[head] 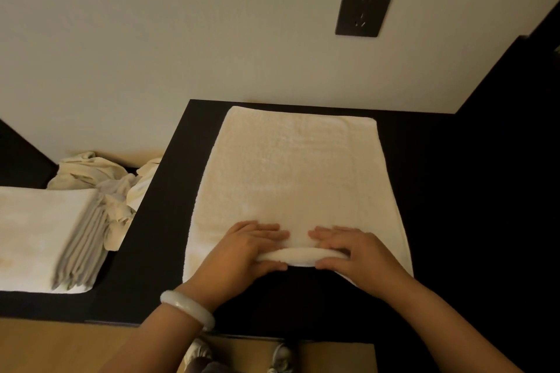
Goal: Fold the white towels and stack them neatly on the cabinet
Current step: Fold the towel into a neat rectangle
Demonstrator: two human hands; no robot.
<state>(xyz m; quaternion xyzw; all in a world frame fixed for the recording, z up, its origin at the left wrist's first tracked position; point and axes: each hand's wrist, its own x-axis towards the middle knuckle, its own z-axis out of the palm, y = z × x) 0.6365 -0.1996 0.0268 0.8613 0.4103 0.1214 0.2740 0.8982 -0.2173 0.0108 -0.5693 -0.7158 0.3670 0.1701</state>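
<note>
White towel (288, 172) lies spread flat on one dark cabinet top (439, 191) against a pale wall (181, 24). Lower left sit one folded stack (39, 233) and one crumpled heap (100, 172). One wall socket (364, 8). Left hand (242, 251) and right hand (360, 254) both pinch the towel's rolled near edge. One bangle (188, 309) circles the left wrist.

Left hand (257, 247) and right hand (359, 254) side by side, palms down, fingers over and thumbs under raised near edge of white terry towel (285, 172), pinching it.
</note>
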